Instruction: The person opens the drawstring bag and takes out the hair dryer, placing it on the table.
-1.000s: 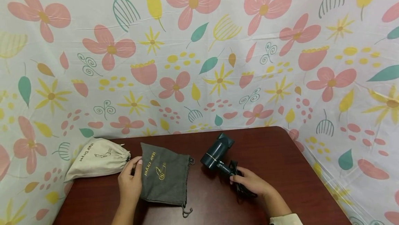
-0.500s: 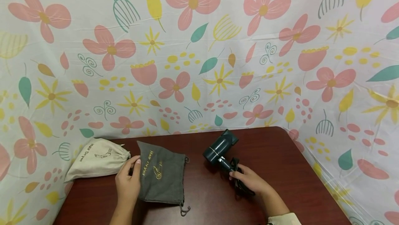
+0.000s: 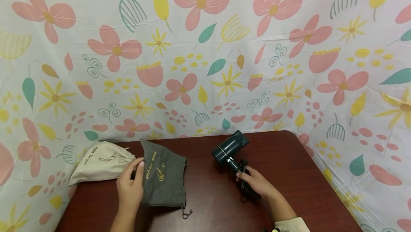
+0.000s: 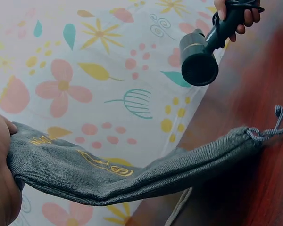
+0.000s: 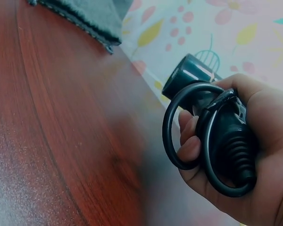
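Note:
A grey drawstring bag (image 3: 165,178) printed "Hair Dryer" in gold hangs from my left hand (image 3: 131,185), which pinches its closed end. Its mouth, with cord loops at both corners, faces right. In the left wrist view the bag (image 4: 104,174) sags in the middle. My right hand (image 3: 258,183) grips a dark green hair dryer (image 3: 229,148) by its handle, over the wound black cord (image 3: 247,187). The dryer's barrel is raised over the far part of the table, its nozzle pointing to the back right. In the right wrist view the cord (image 5: 170,125) loops around the fingers.
A beige drawstring bag (image 3: 101,162), also printed "Hair Dryer" and bulging, lies at the table's left edge behind my left hand. The dark red wooden table (image 3: 205,203) ends against a floral cloth (image 3: 205,82) at the back and sides.
My left hand has moved slightly left with the grey bag, whose closed end has lifted. The hair dryer has tilted, its nozzle swinging up and to the right.

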### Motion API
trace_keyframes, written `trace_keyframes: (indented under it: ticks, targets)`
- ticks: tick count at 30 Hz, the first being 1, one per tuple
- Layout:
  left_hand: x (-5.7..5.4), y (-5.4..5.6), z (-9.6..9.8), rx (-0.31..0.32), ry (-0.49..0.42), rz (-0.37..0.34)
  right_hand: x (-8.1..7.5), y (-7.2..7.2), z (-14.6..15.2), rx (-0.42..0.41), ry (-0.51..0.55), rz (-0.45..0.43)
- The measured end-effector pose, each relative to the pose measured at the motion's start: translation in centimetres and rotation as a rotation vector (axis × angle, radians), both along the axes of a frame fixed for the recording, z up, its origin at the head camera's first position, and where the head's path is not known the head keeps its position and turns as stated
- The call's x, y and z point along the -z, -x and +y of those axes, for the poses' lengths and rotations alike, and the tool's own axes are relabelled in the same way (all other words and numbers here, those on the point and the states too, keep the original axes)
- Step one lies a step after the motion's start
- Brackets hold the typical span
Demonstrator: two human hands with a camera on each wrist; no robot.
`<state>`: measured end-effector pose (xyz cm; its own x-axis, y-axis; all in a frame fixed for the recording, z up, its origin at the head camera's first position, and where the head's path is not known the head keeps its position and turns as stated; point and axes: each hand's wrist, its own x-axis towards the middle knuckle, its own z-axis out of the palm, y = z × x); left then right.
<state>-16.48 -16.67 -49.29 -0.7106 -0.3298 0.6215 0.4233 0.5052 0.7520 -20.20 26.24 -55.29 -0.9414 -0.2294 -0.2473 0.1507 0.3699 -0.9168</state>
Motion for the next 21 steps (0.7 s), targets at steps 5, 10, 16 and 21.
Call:
trace_keyframes:
  ticks: [5, 10, 16, 21]
  targets:
    - [-0.5, -0.2, -0.2, 0.000, -0.008, -0.006, 0.1, 0.2, -0.2, 0.035, 0.020, 0.003]
    - [-1.2, -0.7, -0.5, -0.008, -0.036, -0.038, -0.1, 0.3, -0.6, 0.065, 0.019, 0.003]
    - [-1.8, -1.2, -0.8, 0.002, -0.014, -0.014, -0.4, 0.6, -1.1, 0.121, 0.016, -0.012]
    - [-2.4, -1.6, -1.1, 0.001, 0.000, 0.006, -0.2, 1.0, -1.4, 0.156, 0.019, -0.012]
